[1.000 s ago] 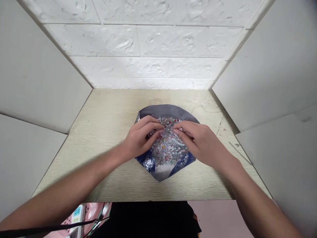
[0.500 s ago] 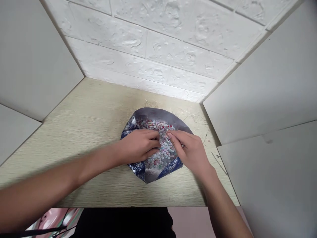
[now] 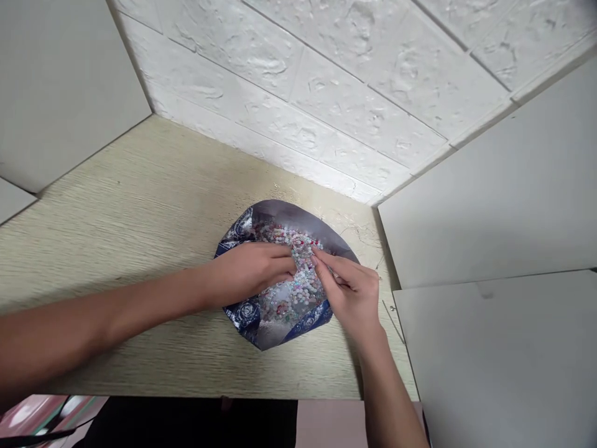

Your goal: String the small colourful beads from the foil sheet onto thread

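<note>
A dark blue and grey bag [image 3: 303,214], folded open into a bowl shape, lies on the wooden table. Inside it is a heap of small beads [image 3: 301,292], white, clear, pink and red. My left hand [image 3: 252,270] reaches over the bag's left side with its fingers curled down at the beads; their tips are partly hidden. Over the right side of the heap, my right hand [image 3: 347,283] pinches thumb and forefinger together. What either hand holds is too small or hidden to make out. A narrow gap separates the two hands.
White brick-patterned wall [image 3: 298,112] closes off the back. Pale panels stand at the left [image 3: 69,81] and right [image 3: 494,186]. Loose fine threads [image 3: 361,230] lie behind the bag. A thin metal-looking stick [image 3: 394,320] rests by the right panel. The table's front edge is near my body.
The camera view has tilted and shifted, so the bag appears slightly further left. The gap between my hands looks a little wider. Both hands stay over the beads with fingers closed.
</note>
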The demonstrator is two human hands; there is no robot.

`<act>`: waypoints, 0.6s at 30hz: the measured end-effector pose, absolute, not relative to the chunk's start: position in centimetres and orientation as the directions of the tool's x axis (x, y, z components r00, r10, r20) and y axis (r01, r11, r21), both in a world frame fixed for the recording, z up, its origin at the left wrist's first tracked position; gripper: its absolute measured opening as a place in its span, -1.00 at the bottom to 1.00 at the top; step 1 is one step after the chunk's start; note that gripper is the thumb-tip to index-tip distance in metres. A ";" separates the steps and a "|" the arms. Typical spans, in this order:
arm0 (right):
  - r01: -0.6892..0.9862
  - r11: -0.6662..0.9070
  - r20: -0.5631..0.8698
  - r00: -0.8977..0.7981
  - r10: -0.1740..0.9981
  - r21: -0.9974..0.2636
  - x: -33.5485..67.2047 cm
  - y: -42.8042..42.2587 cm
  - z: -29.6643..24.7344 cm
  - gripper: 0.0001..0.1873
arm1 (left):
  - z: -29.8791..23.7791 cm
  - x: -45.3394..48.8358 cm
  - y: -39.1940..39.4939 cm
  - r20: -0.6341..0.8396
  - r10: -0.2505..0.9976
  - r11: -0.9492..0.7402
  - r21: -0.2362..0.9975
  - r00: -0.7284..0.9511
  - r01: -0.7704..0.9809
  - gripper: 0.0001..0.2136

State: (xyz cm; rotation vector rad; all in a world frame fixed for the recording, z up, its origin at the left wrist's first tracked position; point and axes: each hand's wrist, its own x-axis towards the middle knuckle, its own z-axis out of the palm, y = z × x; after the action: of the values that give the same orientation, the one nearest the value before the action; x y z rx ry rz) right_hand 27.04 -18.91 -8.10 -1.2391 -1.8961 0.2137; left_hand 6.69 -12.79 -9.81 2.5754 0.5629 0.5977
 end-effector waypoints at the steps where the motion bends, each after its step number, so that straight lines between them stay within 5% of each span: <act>1: 0.674 0.496 0.553 -0.155 0.819 -0.547 27.0 -18.9 -8.1 -0.76 | -9.7 6.6 -12.7 0.311 0.514 -0.776 0.565 0.799 0.279 -0.79; 7: 0.677 0.503 0.560 -0.159 0.813 -0.538 26.8 -19.0 -7.9 -0.78 | -9.2 6.5 -11.9 0.143 0.712 -0.380 0.902 0.687 0.206 -0.89; 18: 0.696 0.528 0.608 -0.164 0.777 -0.487 26.0 -19.0 -7.6 -0.83 | -9.3 6.4 -11.7 0.105 0.763 -0.219 0.970 0.637 0.103 -0.91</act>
State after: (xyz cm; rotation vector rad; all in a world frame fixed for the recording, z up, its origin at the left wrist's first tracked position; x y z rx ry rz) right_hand 26.02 -18.99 -7.63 -1.2066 -1.9004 0.1179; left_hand 6.43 -11.68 -9.35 1.7064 0.7125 0.7143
